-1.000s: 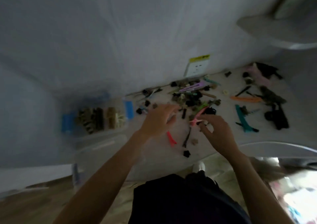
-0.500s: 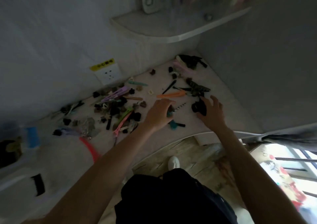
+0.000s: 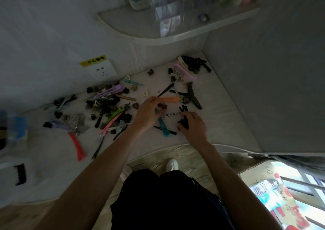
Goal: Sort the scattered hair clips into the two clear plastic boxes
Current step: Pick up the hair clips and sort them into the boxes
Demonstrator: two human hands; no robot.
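Over the white tabletop (image 3: 218,106), the left hand (image 3: 146,114) pinches a small brown claw clip (image 3: 161,106) with curled fingers, while the right hand (image 3: 194,126) closes around a black claw clip (image 3: 183,122). The scattered plastic hair clips (image 3: 109,110) lie mostly to the left; one clear plastic box (image 3: 15,133) sits far left, blurred. The long carry could cost a loosely pinched clip.

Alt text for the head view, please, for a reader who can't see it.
Seen from above, a person's left hand pinches a small brown clip while the right hand grips a black clip, over a white surface strewn with coloured hair clips. A clear box sits blurred at far left.
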